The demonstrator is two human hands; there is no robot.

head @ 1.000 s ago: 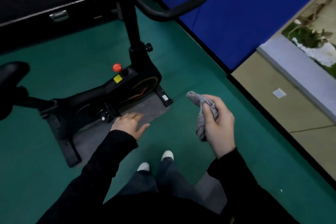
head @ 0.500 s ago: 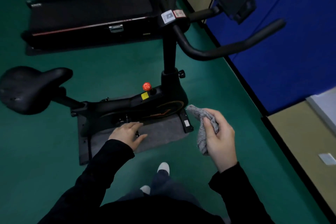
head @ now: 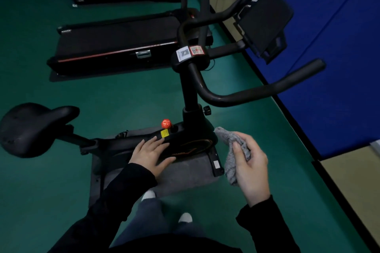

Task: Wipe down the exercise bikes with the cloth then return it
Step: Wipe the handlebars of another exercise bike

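A black exercise bike (head: 191,88) stands in front of me on a grey mat (head: 185,172), its saddle (head: 30,127) at the left and its handlebars (head: 257,93) reaching right. A red knob (head: 166,123) sits on the frame. My right hand (head: 249,168) is shut on a crumpled grey cloth (head: 230,144), held just right of the bike's lower frame and apart from it. My left hand (head: 151,153) hovers open, fingers spread, in front of the frame near a yellow sticker (head: 164,133); whether it touches the bike I cannot tell.
Two black treadmills (head: 123,41) lie on the green floor behind the bike. A blue padded wall (head: 329,37) runs along the right, close to the handlebars. A black tablet holder (head: 265,24) sticks out at the bike's front. My feet (head: 164,205) are near the mat's edge.
The view has tilted up, showing more of the handlebars and treadmills. My left hand rose and now lies in front of the frame. My right hand keeps hold of the cloth.
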